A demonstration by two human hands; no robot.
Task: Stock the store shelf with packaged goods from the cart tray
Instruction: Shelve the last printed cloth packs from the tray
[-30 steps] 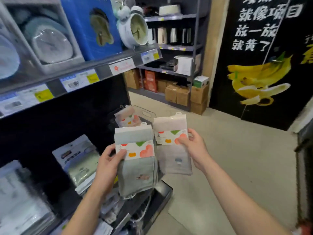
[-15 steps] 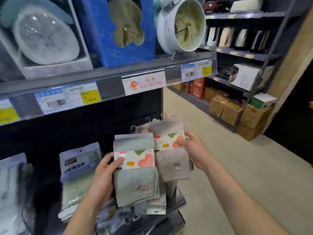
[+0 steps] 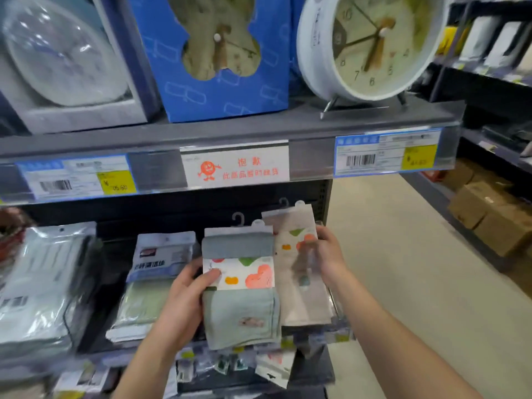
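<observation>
My left hand (image 3: 184,303) grips a pack of grey-green cloth (image 3: 240,315) with a white band printed with orange and green shapes and a plastic hook on top. My right hand (image 3: 325,254) holds a second, beige pack (image 3: 299,300) of the same kind, just right of the first and slightly behind it. Both packs hang upright in front of the dark lower bay of the shelf (image 3: 230,131), under its price rail. The cart tray is out of view.
Bagged cleaning cloths (image 3: 161,263) and other clear packs (image 3: 43,283) fill the lower shelf to the left. Boxed clocks (image 3: 213,53) and a white alarm clock (image 3: 371,44) stand above. Small packets (image 3: 230,364) hang below. Cardboard boxes (image 3: 489,217) line the aisle at right.
My view has swung left and closer to the shelf. Both hands have carried the two packs up and in toward the bay below the price rail, the beige one now partly behind the green one.
</observation>
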